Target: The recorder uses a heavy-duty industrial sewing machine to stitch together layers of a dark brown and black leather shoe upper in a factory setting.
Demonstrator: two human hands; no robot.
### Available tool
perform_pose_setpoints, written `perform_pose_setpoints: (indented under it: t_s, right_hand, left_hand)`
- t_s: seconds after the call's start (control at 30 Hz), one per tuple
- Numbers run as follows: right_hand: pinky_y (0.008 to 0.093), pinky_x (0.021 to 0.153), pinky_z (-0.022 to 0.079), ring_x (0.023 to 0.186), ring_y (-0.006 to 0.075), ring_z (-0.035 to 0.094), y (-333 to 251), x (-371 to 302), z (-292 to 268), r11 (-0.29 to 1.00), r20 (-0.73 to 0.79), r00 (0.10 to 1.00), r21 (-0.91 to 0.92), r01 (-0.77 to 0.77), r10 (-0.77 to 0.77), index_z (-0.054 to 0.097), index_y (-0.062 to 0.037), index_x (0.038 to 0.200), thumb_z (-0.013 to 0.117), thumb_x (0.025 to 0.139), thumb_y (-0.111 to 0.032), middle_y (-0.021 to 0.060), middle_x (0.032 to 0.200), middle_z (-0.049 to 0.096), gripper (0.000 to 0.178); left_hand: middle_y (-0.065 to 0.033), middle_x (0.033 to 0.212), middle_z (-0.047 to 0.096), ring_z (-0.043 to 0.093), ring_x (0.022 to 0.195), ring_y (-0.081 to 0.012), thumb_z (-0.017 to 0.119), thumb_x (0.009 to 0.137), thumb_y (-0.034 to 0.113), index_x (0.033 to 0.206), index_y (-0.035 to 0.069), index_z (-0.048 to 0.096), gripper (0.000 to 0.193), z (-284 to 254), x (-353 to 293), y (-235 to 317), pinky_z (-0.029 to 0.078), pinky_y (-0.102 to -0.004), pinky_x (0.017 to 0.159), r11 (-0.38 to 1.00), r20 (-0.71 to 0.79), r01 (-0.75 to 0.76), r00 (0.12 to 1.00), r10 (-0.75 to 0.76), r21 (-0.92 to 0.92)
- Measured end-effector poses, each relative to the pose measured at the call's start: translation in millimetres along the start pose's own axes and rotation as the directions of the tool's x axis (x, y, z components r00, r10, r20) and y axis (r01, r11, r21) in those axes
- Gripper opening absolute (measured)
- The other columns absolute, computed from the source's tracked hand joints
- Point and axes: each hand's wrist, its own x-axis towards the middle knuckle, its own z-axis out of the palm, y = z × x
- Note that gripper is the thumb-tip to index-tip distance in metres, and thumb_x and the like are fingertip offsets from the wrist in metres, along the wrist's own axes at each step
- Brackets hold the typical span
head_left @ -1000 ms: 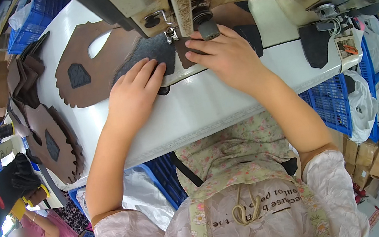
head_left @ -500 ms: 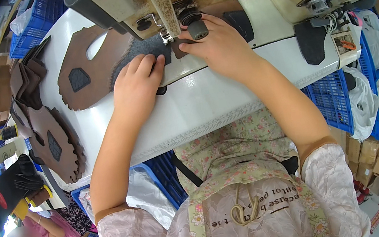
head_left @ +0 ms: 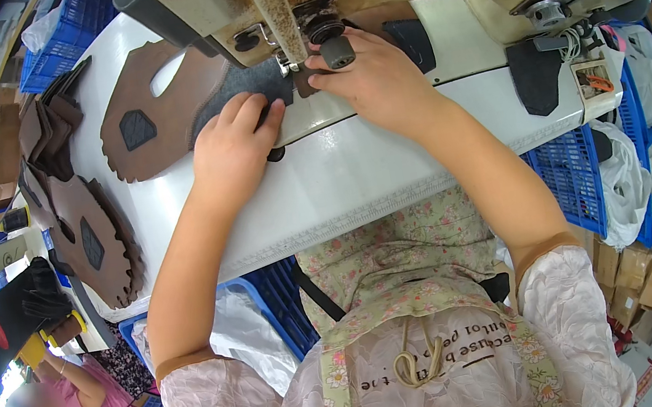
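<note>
Rests unclenched left hand (head_left: 233,152) on the flat brown-and-grey leather-like panel (head_left: 196,98) left of the silver metal presser foot (head_left: 286,66); spreads right hand (head_left: 381,80) over dark-brown leather-like piece (head_left: 309,83) right of it. Barely differs from half a second ago, suggesting steadying.

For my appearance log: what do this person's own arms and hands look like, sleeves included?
The left hand and right hand are bare: no gloves, and no rings or watch that I can see. The forearms are bare too, below loose, pale pinkish-white sleeves with a leaf-like textured pattern, ending near the elbows.
</note>
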Motion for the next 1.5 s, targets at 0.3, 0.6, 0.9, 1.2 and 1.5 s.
perform_pose_setpoints:
  t_s: [0.3,0.6,0.9,1.2,1.5]
  right_hand:
    - [0.0474,0.108,0.043,0.113,0.0269,0.061,5,5,5,0.998,0.002,1.0,-0.059,-0.011,0.011,0.075,-0.0136,0.102,0.062,0.082,-0.007,0.0026,0.115,0.07,0.024]
    - [0.0426,0.1,0.048,0.11,0.0259,0.062,10,9,5,0.998,-0.002,1.0,-0.064,0.004,-0.004,0.075,-0.0157,0.1,0.066,0.083,-0.011,0.0018,0.112,0.07,0.02]
    - [0.0387,0.096,0.05,0.11,0.0252,0.062,13,8,8,0.999,-0.037,0.999,-0.037,0.004,-0.005,0.075,-0.0169,0.099,0.069,0.084,-0.014,0.0001,0.11,0.071,0.017]
    - [0.0408,0.113,0.039,0.121,0.0213,0.056,16,11,16,0.996,-0.065,0.995,0.06,-0.066,0.07,0.077,-0.0108,0.089,0.062,0.08,-0.01,0.0034,0.106,0.071,0.017]
    - [0.0378,0.109,0.042,0.121,0.0206,0.057,17,12,18,0.99,-0.103,0.988,0.09,-0.104,0.113,0.077,-0.0095,0.089,0.063,0.08,-0.01,0.0023,0.108,0.071,0.017]
  left_hand:
    - [-0.0049,0.103,0.062,0.062,0.099,-0.0236,0.064,0.077,0.008,0.115,0.013,0.069,0.039,6,5,-3,0.055,-0.036,0.075,0.996,0.081,0.088,0.993,-0.091,0.032]
    - [-0.0057,0.109,0.064,0.064,0.102,-0.0249,0.064,0.075,0.006,0.114,0.011,0.068,0.04,9,7,-9,0.055,-0.0362,0.078,0.996,0.076,0.084,0.994,-0.085,0.008]
    - [-0.0059,0.108,0.066,0.065,0.104,-0.026,0.066,0.068,0.002,0.106,0.009,0.071,0.039,10,6,-12,0.056,-0.0361,0.081,0.997,0.038,0.063,0.997,-0.062,-0.033]
    - [-0.005,0.102,0.065,0.065,0.094,-0.0247,0.067,0.082,0.007,0.103,0.01,0.072,0.021,16,14,-10,0.056,-0.0363,0.074,0.997,-0.011,0.075,0.997,-0.075,0.017]
    - [-0.0012,0.1,0.065,0.064,0.086,-0.0213,0.066,0.083,0.008,0.102,0.011,0.072,0.02,22,19,-13,0.055,-0.0349,0.069,0.992,-0.003,0.117,0.993,-0.117,0.051]
